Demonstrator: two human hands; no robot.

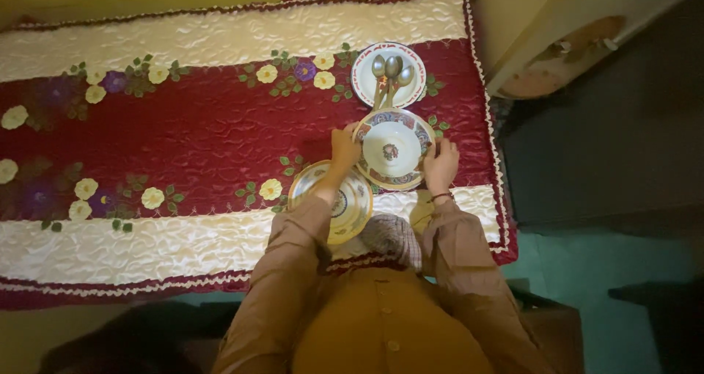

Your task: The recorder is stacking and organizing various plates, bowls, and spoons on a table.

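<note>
Now we've got both hands on the patterned bowl, left fingers and right fingers clasping opposite rims; just beyond them, a white plate holding spoons.

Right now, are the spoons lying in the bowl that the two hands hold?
No: the three spoons lie on the small white plate beyond the bowl, which holds none.
</note>
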